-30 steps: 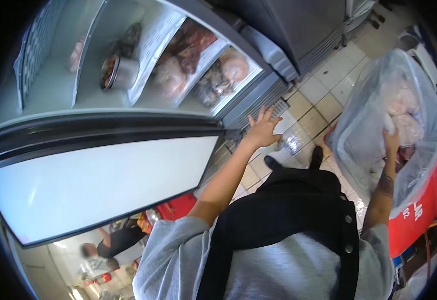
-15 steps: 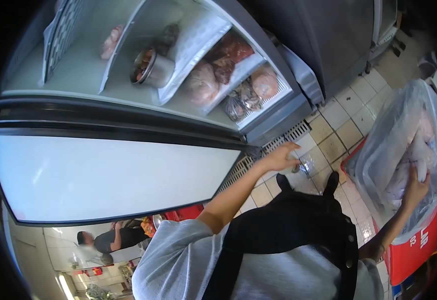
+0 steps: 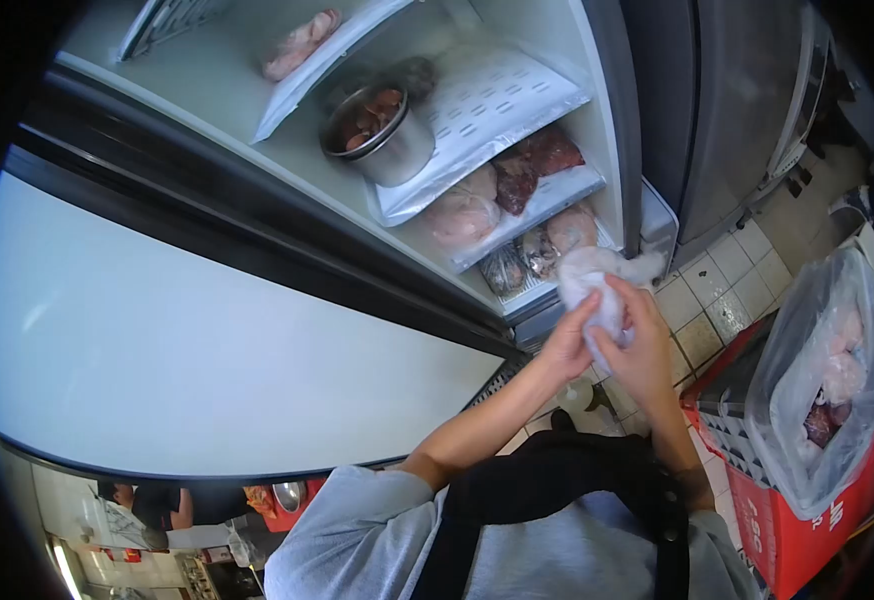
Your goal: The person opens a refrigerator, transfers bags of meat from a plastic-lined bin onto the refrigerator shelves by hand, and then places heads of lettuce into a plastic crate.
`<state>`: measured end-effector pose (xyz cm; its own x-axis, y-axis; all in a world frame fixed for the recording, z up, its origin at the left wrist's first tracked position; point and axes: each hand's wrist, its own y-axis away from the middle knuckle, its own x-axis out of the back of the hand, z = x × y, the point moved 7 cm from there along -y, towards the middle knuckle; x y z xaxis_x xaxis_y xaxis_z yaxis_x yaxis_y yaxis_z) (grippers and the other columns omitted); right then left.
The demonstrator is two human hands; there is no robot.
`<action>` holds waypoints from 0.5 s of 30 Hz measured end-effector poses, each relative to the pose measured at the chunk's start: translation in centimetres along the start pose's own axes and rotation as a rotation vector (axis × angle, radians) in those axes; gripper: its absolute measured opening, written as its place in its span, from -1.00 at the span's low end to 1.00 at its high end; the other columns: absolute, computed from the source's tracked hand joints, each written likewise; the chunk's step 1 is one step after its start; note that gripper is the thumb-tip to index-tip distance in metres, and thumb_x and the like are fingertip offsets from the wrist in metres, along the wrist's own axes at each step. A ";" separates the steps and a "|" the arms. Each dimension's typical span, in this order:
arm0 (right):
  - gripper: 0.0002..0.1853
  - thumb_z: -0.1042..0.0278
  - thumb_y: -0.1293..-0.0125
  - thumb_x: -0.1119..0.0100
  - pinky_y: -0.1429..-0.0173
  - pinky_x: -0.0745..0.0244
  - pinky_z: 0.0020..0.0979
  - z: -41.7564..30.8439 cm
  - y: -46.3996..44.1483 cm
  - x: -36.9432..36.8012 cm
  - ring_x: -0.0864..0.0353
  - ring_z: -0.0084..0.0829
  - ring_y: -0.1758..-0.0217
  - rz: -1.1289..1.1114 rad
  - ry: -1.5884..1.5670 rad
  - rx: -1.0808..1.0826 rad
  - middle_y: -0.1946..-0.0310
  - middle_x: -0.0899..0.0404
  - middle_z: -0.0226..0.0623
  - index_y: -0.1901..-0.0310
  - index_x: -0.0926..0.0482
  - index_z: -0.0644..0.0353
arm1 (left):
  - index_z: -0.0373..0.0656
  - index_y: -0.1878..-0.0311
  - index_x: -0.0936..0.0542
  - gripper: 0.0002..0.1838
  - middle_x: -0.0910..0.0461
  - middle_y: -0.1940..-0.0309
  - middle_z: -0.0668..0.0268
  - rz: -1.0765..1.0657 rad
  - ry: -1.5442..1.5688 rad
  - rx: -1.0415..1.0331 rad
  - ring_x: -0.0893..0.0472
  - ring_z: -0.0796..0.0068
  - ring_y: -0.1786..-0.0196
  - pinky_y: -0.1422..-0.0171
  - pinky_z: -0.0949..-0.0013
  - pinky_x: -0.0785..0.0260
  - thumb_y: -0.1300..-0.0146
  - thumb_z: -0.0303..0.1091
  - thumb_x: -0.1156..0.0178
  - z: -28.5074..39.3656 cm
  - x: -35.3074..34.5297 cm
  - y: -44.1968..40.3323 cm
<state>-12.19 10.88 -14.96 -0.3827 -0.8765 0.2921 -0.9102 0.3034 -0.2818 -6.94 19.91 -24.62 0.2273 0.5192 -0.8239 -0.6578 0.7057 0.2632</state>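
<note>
A pale, whitish plastic-wrapped bundle (image 3: 597, 290) is between my two hands, in front of the lowest shelf of the open fridge (image 3: 612, 130). My left hand (image 3: 569, 340) grips it from the left side. From the right, my right hand (image 3: 640, 335) holds it with the fingers wrapped round it. Behind it on the low shelves lie bagged pale meat (image 3: 462, 212), dark red meat (image 3: 517, 182) and smaller bagged pieces (image 3: 504, 270). A metal pot (image 3: 397, 150) with reddish contents stands tilted in view on the shelf above. What the bundle contains is hard to make out.
At the right, a red crate (image 3: 757, 520) holds a clear plastic bag (image 3: 792, 400) with more meat. The open white door (image 3: 217, 340) fills the left. A co-worker (image 3: 182, 505) is at the lower left. Another grey appliance (image 3: 737, 110) stands beyond the fridge, above the tiled floor (image 3: 732, 290).
My right hand has come out of the crate's bag with the pale bundle and moved left to the fridge. My left hand, open before, has closed on the bundle. The view has shifted towards the fridge.
</note>
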 end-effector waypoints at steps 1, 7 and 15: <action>-0.32 0.47 0.05 -0.39 -0.07 -0.43 -0.33 -0.3 -0.3 -1.7 -0.51 -0.18 -0.09 -0.054 0.033 0.038 -0.09 -0.43 -0.08 -0.20 -0.40 0.16 | -0.19 -0.20 -0.38 -0.52 -0.53 -0.03 0.22 0.019 0.007 -0.039 -0.55 0.36 -0.06 -0.17 0.29 -0.43 -0.25 -0.27 -0.21 1.8 0.8 0.7; -0.05 0.45 0.11 -0.44 -0.22 -0.38 -0.27 0.2 -5.9 -5.1 -0.38 -0.20 -0.22 0.106 -0.304 0.156 -0.15 -0.36 -0.02 -0.35 -0.12 0.29 | -0.23 -0.24 -0.35 -0.50 -0.50 -0.08 0.19 0.095 -0.308 -0.285 -0.53 0.34 -0.11 -0.20 0.27 -0.40 -0.25 -0.33 -0.19 11.6 0.2 1.1; -0.14 0.68 0.03 -0.18 -0.06 -0.54 -0.26 -0.9 -26.5 -8.0 -0.49 -0.21 -0.11 -0.001 -0.987 -0.248 -0.13 -0.39 -0.01 -0.37 -0.03 0.38 | -0.31 -0.12 -0.47 -0.49 -0.43 -0.11 -0.03 0.497 -1.336 -0.918 -0.36 0.02 -0.23 -0.33 0.14 -0.14 -0.42 -0.02 0.09 31.3 -6.0 -6.3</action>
<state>14.86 10.21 -8.96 -0.1822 -0.7596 -0.6243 -0.9606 0.2730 -0.0519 18.31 27.42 -5.64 -0.0266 0.9414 0.3362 -0.9067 0.1189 -0.4047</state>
